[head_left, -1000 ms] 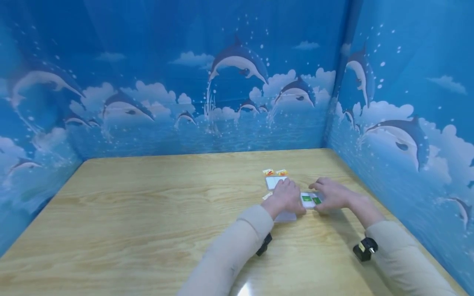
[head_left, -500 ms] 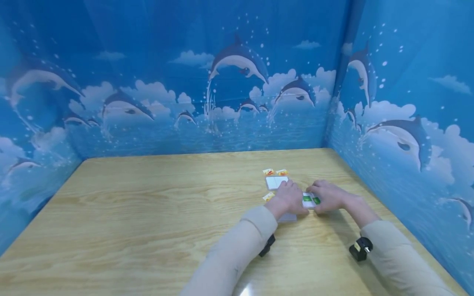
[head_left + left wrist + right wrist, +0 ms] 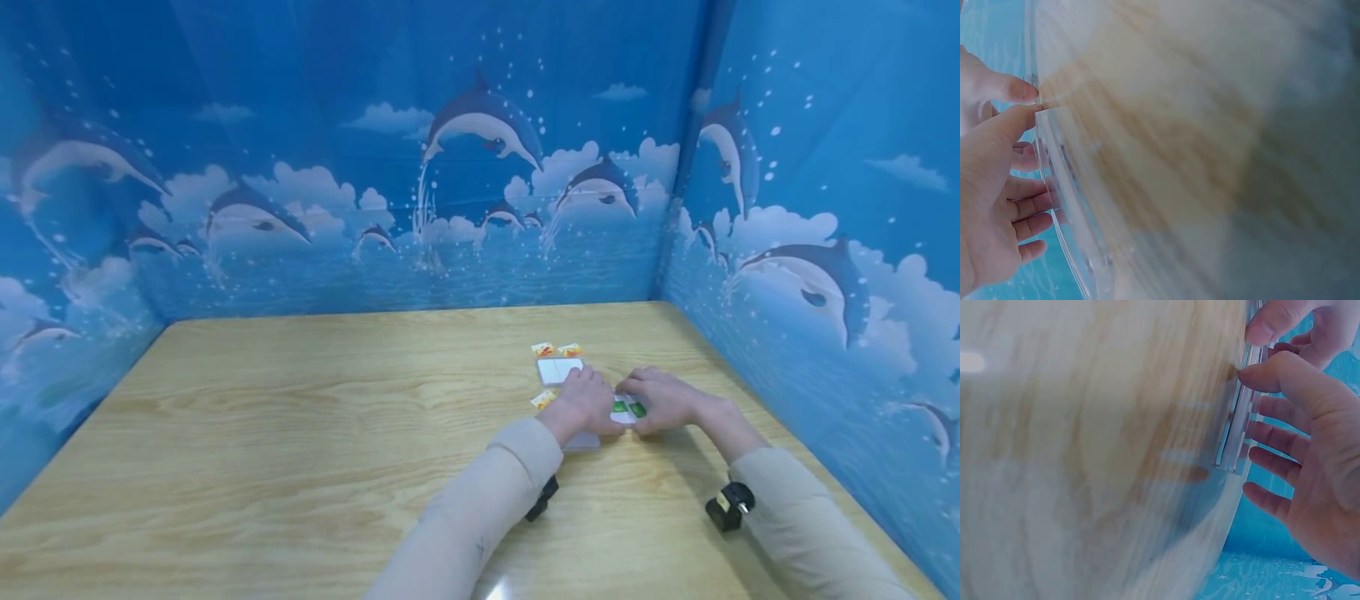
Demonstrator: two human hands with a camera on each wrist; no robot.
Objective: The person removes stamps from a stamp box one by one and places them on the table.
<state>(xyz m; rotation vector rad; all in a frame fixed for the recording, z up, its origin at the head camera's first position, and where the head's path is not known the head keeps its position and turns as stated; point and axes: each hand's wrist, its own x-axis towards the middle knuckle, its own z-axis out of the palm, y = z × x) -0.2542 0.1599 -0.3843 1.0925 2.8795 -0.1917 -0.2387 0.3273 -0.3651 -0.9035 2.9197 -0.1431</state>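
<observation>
A flat, clear-edged panel (image 3: 623,409) with two green pictures lies on the table between my hands in the head view. My right hand (image 3: 663,400) holds its right part, thumb at the near edge and fingers at the far one. From the left, my left hand (image 3: 585,404) grips across a clear panel, its thumb at the near corner beside the green pictures; its fingers show behind clear plastic (image 3: 1063,181) in the left wrist view. Both thumbs nearly meet in the right wrist view. Partly hidden under the left hand, a pale panel (image 3: 582,442) lies nearer me.
Beyond the left hand is a white panel (image 3: 557,371). Two small orange-and-white picture cards (image 3: 543,349) lie behind it, and another card (image 3: 543,399) is left of the hand. Dolphin-print blue curtains (image 3: 337,167) border the wooden table (image 3: 300,433) at the back and sides.
My right hand has moved left towards the left hand and come in around the green-pictured panel, which now sits slightly nearer me. My left hand has shifted a little to the right.
</observation>
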